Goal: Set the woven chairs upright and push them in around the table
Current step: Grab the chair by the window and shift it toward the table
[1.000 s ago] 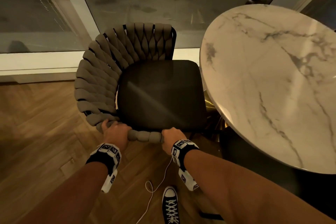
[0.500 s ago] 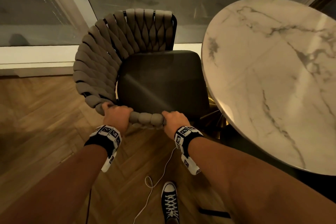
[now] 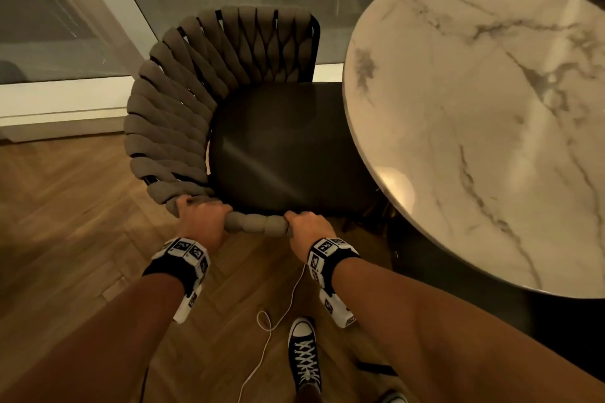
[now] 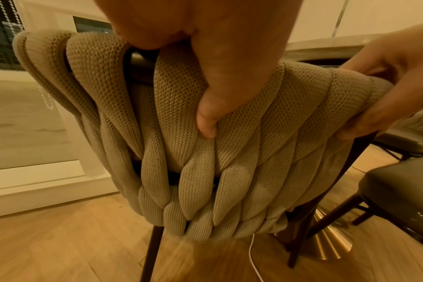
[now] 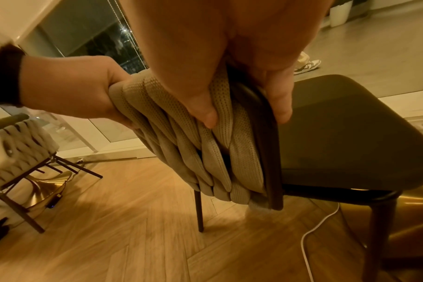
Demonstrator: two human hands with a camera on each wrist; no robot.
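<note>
Two hands on the chair back and it's going in! The left hand (image 3: 199,222) is wrapped over the woven top rail, thumb pressed into the braided straps, and the right hand (image 3: 307,229) clamps the same rail at its end by the dark frame post. Compared with a second ago, the woven chair (image 3: 229,114) has slid toward the marble table (image 3: 491,108): the seat's right edge, which showed in full beside the tabletop, now disappears under the table's left rim. That reads as the push well underway, with the chair already upright on its legs on the wooden floor (image 3: 65,222).

The chair's open front points right, at the table, its curved woven back bowing away to the left and round toward the person. Its front-to-back line runs left to right, square to the table's edge. A white cable (image 3: 271,330) trails on the floor just behind the chair, beside the person's sneaker (image 3: 304,353). In the wrist views another chair (image 5: 19,148) stands nearby.
</note>
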